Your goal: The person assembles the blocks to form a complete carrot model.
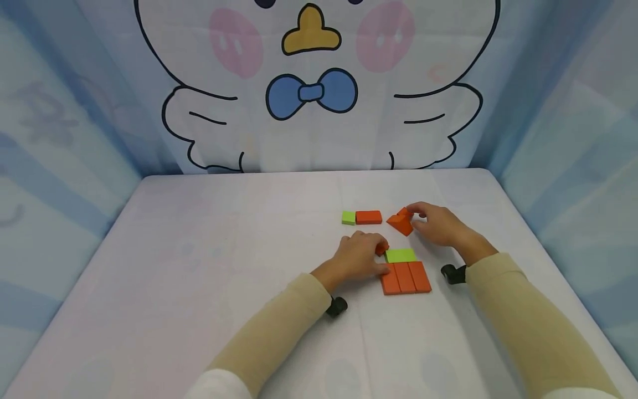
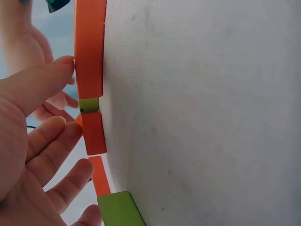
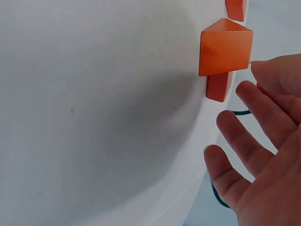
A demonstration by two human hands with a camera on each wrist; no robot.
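Observation:
Four orange and green block pieces sit by my left hand (image 1: 356, 255). Its thumb touches the side of the orange rectangular blocks (image 1: 406, 278), which lie side by side. The fingertips of that hand reach a small orange block (image 2: 94, 133), partly hidden in the head view, beside a green block (image 1: 401, 255). My right hand (image 1: 441, 226) is behind and to the right, fingers spread in the right wrist view. Its thumb is right at the edge of an orange triangular block (image 3: 225, 49); the index fingertip is near a smaller orange block (image 3: 217, 87) against it.
Farther back on the white table (image 1: 224, 249), a small green block (image 1: 348, 218) stands end to end with an orange rectangular block (image 1: 369, 217). Printed cloth walls (image 1: 309, 138) enclose the table at the back and both sides.

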